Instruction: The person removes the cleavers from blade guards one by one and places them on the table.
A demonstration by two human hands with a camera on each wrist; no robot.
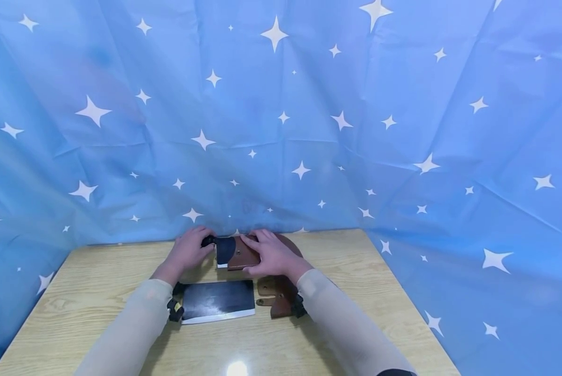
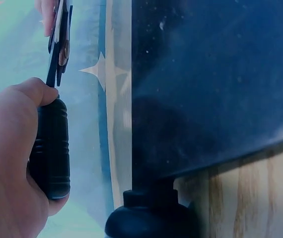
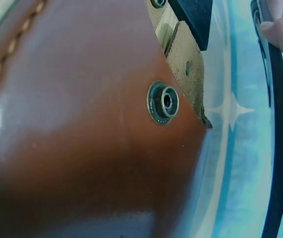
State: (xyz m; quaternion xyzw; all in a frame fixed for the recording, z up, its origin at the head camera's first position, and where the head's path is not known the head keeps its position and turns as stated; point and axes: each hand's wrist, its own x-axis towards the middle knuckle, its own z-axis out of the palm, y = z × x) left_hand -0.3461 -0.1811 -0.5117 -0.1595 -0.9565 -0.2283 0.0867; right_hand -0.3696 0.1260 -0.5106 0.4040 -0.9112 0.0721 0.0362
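Note:
At the back of the table, my left hand (image 1: pixel 193 248) grips the black handle (image 2: pixel 54 148) of a cleaver (image 1: pixel 224 249). Most of that cleaver's blade is hidden inside a brown leather sheath (image 1: pixel 243 257), with a strip showing near the handle. My right hand (image 1: pixel 273 254) holds this sheath, thumb on the near face and fingers along the top edge. Nearer me lies a second cleaver (image 1: pixel 218 300), its dark blade bare and its handle partly hidden by my left wrist. Right of it is another brown leather sheath (image 3: pixel 97 129) with a metal snap, partly covered by my right forearm.
The wooden table (image 1: pixel 351 282) extends to both sides and toward me. A blue curtain (image 1: pixel 281 130) with white stars hangs behind the table and along its sides, close to the back edge.

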